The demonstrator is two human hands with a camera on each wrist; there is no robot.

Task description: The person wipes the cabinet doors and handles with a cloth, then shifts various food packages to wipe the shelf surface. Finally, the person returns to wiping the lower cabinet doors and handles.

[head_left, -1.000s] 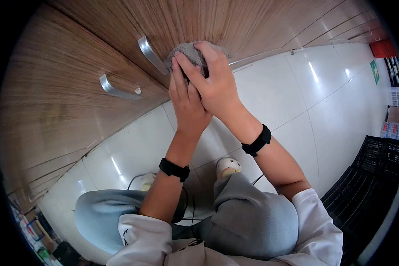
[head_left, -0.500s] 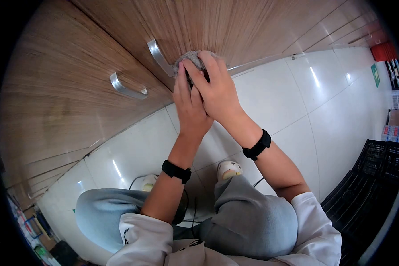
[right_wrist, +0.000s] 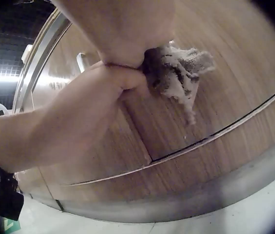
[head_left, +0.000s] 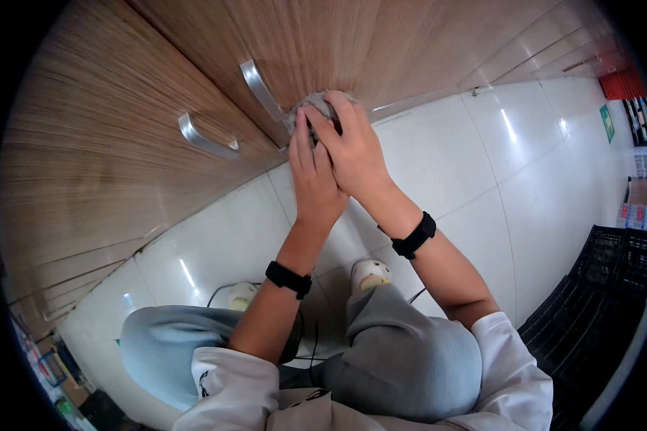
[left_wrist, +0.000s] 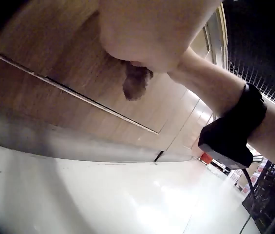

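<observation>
Cloth [right_wrist: 179,73] against cabinet [head_left: 115,108], folks: we've got it bunched on a wood-grain door, just beside the handle and near the lower edge. Below the cabinet runs our pale tiled floor [head_left: 446,158]. Out right, black crates [head_left: 602,262] line the edge; whether anything sits inside, we can't tell. Beyond them shows a red container [head_left: 622,85], contents too small for us to read. Now the hands! Our right hand [head_left: 359,154] grips the cloth, thumb and fingers arched round it. Left hand [head_left: 316,190] overlaps, fingers long against the fabric; its thumb is hidden, so we can't call a grasp. Two hands together, we reckon, for firmer pressure. Smallest, the silver handle [head_left: 261,90], untouched.
</observation>
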